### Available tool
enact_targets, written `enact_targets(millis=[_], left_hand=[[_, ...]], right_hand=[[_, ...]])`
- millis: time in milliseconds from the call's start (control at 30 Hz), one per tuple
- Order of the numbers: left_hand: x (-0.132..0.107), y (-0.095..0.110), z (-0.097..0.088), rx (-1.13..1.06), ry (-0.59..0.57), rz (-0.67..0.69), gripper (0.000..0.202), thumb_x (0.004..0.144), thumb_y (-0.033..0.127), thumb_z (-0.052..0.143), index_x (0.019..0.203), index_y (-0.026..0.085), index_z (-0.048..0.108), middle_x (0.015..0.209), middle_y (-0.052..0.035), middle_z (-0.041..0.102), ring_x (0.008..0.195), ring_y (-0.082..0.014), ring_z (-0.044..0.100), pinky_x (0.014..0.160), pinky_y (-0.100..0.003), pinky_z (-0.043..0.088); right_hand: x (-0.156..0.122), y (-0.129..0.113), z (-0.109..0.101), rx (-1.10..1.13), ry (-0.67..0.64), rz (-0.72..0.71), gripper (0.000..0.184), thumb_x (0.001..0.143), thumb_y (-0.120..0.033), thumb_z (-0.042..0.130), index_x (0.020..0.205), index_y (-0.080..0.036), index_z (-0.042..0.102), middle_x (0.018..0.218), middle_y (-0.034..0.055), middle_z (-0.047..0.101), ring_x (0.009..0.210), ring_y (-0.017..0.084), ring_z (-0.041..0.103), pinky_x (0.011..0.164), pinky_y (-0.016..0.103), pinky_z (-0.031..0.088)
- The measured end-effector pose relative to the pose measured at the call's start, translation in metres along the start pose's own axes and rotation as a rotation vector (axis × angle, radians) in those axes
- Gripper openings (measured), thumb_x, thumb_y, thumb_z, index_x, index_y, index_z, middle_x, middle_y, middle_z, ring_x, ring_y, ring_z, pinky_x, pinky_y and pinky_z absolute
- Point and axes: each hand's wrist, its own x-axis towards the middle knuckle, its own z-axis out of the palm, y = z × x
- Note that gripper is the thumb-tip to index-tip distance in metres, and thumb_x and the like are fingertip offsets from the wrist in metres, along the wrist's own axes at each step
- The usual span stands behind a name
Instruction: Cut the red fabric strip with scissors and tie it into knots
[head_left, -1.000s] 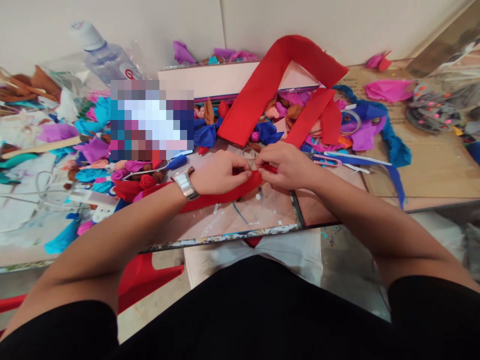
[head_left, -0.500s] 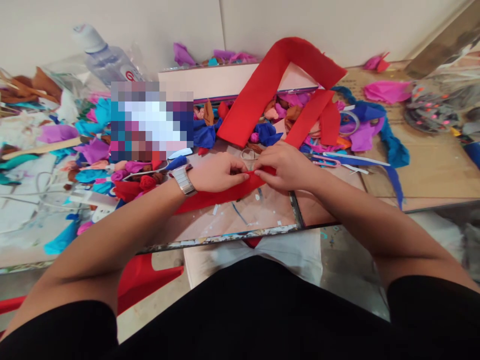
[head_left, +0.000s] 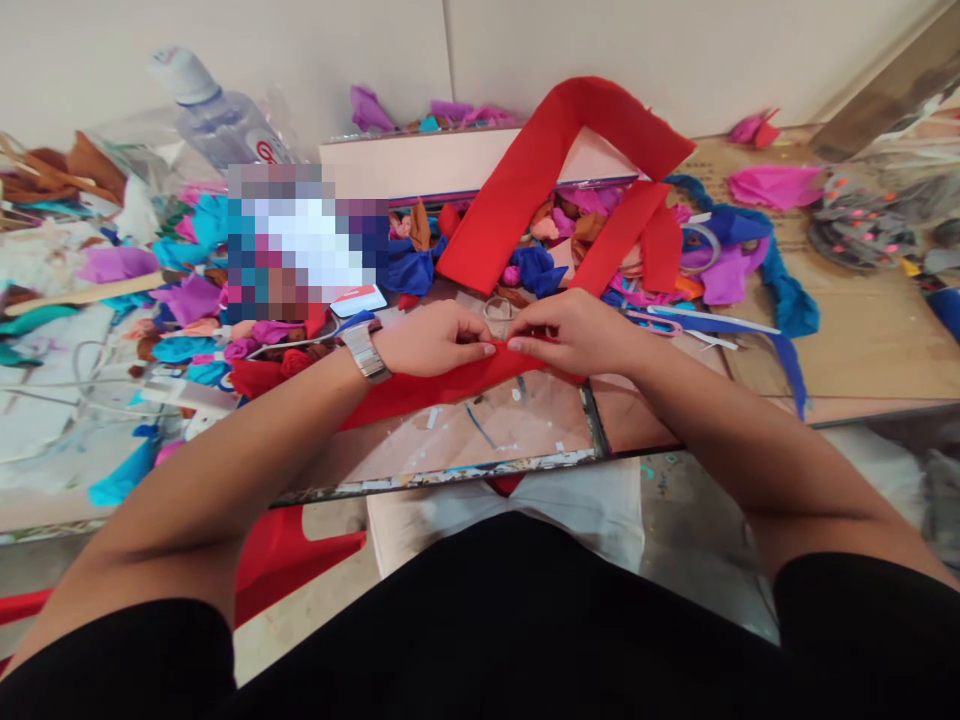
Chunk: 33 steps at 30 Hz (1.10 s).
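Note:
A long red strip, crepe paper or cloth, [head_left: 442,388] runs under both hands near the table's front edge. My left hand [head_left: 431,340], with a metal watch [head_left: 365,352] on its wrist, pinches the strip's upper edge between thumb and fingers. Close beside it, my right hand [head_left: 577,335] pinches the same edge, thumb tip almost meeting the left one. From behind the right hand the red material [head_left: 517,200] continues in a wide folded loop toward the back. Just beyond the fingertips lies a small clear ring-shaped item [head_left: 496,308].
Pink-handled scissors [head_left: 656,320] lie right of my right hand. Several crumpled coloured pieces [head_left: 187,300] cover the left side. A plastic bottle [head_left: 225,120] stands at the back left, near a pixelated patch. A roll of tape [head_left: 701,248] and brown cardboard [head_left: 862,330] are at right.
Both hands stay at nearly the same spot on the red strip. The right fingers have shifted slightly, arching higher over the edge.

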Motion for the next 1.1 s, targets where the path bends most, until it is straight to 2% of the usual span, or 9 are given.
enact_targets(millis=[100, 233, 400, 467, 567, 667, 833, 1100], left_hand=[[0.001, -0.003, 0.0, -0.001, 0.013, -0.011, 0.03, 0.092, 0.041, 0.061, 0.085, 0.016, 0.077, 0.062, 0.0025, 0.055, 0.057, -0.0105, 0.04, 0.059, -0.027, 0.03], [0.003, -0.009, 0.0, -0.019, 0.006, -0.017, 0.03, 0.091, 0.04, 0.062, 0.078, 0.016, 0.074, 0.061, 0.0028, 0.054, 0.056, -0.0098, 0.039, 0.058, -0.026, 0.03], [0.004, -0.011, 0.004, -0.036, -0.011, -0.035, 0.029, 0.089, 0.04, 0.062, 0.081, 0.016, 0.076, 0.064, 0.0023, 0.058, 0.058, -0.0102, 0.041, 0.058, -0.026, 0.031], [0.004, -0.01, 0.005, -0.029, -0.02, -0.039, 0.03, 0.09, 0.041, 0.062, 0.082, 0.016, 0.077, 0.064, 0.0024, 0.058, 0.057, -0.01, 0.04, 0.057, -0.026, 0.03], [0.004, -0.006, 0.007, -0.021, -0.024, -0.04, 0.031, 0.092, 0.041, 0.06, 0.082, 0.016, 0.076, 0.062, 0.0025, 0.056, 0.056, -0.01, 0.04, 0.056, -0.026, 0.029], [0.004, -0.001, 0.009, -0.022, -0.02, -0.032, 0.032, 0.093, 0.042, 0.06, 0.083, 0.016, 0.075, 0.061, 0.0031, 0.053, 0.056, -0.0101, 0.039, 0.056, -0.026, 0.028], [0.003, 0.0, 0.011, -0.032, -0.009, 0.02, 0.035, 0.096, 0.044, 0.058, 0.082, 0.016, 0.074, 0.061, 0.0037, 0.048, 0.056, -0.0101, 0.036, 0.056, -0.027, 0.028], [0.003, -0.001, 0.011, -0.033, 0.019, 0.058, 0.027, 0.093, 0.041, 0.063, 0.089, 0.018, 0.077, 0.066, 0.003, 0.06, 0.058, -0.0103, 0.045, 0.059, -0.026, 0.031]], right_hand=[[0.0, 0.005, -0.01, -0.066, 0.038, 0.083, 0.046, 0.108, -0.052, 0.051, 0.102, -0.017, 0.08, 0.08, 0.0049, 0.075, 0.071, 0.017, 0.061, 0.068, 0.031, 0.036], [-0.001, 0.015, -0.022, -0.213, 0.03, 0.168, 0.055, 0.111, -0.055, 0.046, 0.087, -0.017, 0.077, 0.072, 0.0049, 0.068, 0.064, 0.017, 0.054, 0.066, 0.033, 0.031], [-0.003, 0.019, -0.022, -0.376, 0.021, 0.221, 0.054, 0.11, -0.055, 0.046, 0.084, -0.018, 0.076, 0.07, 0.0068, 0.068, 0.064, 0.019, 0.054, 0.065, 0.034, 0.028], [-0.004, 0.015, -0.019, -0.434, 0.06, 0.235, 0.05, 0.109, -0.052, 0.049, 0.088, -0.018, 0.077, 0.073, 0.0082, 0.07, 0.067, 0.021, 0.057, 0.065, 0.035, 0.027], [-0.002, 0.004, -0.01, -0.409, 0.152, 0.168, 0.039, 0.109, -0.041, 0.049, 0.098, -0.017, 0.078, 0.088, 0.0106, 0.076, 0.078, 0.023, 0.062, 0.069, 0.035, 0.032], [0.0, -0.006, 0.001, -0.321, 0.109, 0.031, 0.034, 0.108, -0.033, 0.051, 0.101, -0.015, 0.078, 0.099, 0.0131, 0.078, 0.088, 0.025, 0.065, 0.076, 0.036, 0.037], [0.001, -0.008, 0.013, -0.322, -0.036, -0.005, 0.028, 0.103, -0.03, 0.057, 0.097, -0.017, 0.081, 0.089, 0.0103, 0.079, 0.08, 0.023, 0.065, 0.073, 0.035, 0.034], [0.001, -0.004, 0.015, -0.277, -0.033, -0.044, 0.024, 0.099, -0.027, 0.06, 0.097, -0.018, 0.082, 0.084, 0.0083, 0.079, 0.075, 0.021, 0.064, 0.073, 0.034, 0.035]])
